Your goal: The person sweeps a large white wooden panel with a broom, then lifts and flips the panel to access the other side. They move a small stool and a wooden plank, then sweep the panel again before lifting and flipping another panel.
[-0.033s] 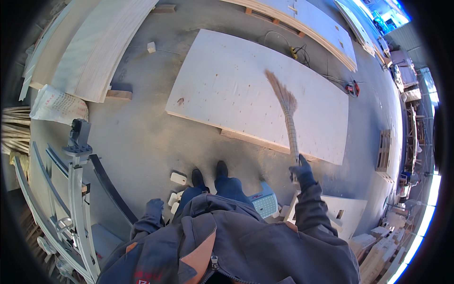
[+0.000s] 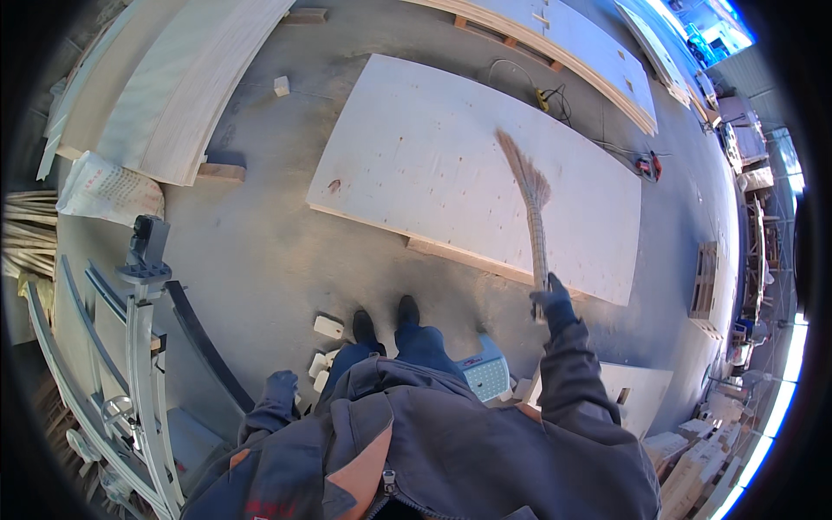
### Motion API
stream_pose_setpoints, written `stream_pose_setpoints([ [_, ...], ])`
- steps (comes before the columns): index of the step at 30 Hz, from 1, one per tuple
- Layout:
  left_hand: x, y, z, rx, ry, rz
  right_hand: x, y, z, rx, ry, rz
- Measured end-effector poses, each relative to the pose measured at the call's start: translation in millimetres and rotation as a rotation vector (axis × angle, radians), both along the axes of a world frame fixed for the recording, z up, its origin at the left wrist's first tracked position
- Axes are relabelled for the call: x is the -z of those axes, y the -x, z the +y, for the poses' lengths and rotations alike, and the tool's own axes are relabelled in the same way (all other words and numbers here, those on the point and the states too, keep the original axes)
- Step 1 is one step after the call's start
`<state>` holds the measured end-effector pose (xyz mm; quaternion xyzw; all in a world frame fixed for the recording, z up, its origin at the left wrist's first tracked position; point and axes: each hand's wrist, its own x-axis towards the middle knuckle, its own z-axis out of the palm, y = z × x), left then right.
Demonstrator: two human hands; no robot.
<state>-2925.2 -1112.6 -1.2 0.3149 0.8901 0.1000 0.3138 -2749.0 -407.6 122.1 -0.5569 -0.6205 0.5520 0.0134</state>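
Right hand (image 2: 553, 302), gloved, fingers clenched round the broom handle near its top end. The broom (image 2: 530, 208) runs up and away from the fist, bristles fanned out on the plywood sheet (image 2: 416, 147), approx mid-sheet, toward its far long edge. The hand itself sits just over the sheet's near long edge, by the near right corner. Left hand (image 2: 279, 386), also gloved, hangs low by the hip w/ nothing in it; fingers look loosely curled, but the view's too small to be sure. Step in hand, I'd judge: sweeping the sheet's top. Next stroke calls for dragging the bristles flat toward an edge w/ the grip kept firm. Boots (image 2: 386, 322) stand on concrete floor (image 2: 260, 260) just short of the sheet; small wood offcuts (image 2: 328, 328) lie beside them.
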Motion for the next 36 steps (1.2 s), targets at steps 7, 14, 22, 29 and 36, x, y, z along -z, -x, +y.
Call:
stream_pose_setpoints([
  [7,-59,-82,-52,-1.371,-0.224,-0.644,173,179,78,-0.540,-0.182,0.019],
  [14,-48,-119,-31,-1.527,-0.282,-0.729,229,264,-120,-1.603,-1.040,-0.465],
  [22,-46,-86,-10,-1.192,-0.380,-0.522,67,212,-370,-1.190,0.004,-0.429],
  [29,-8,-40,-14,-0.966,-0.448,-0.400,-53,201,-341,-1.247,0.229,-0.164],
  [36,12,-26,-24,-0.162,-0.327,0.068,-70,160,-302,-1.240,0.136,-0.071],
])
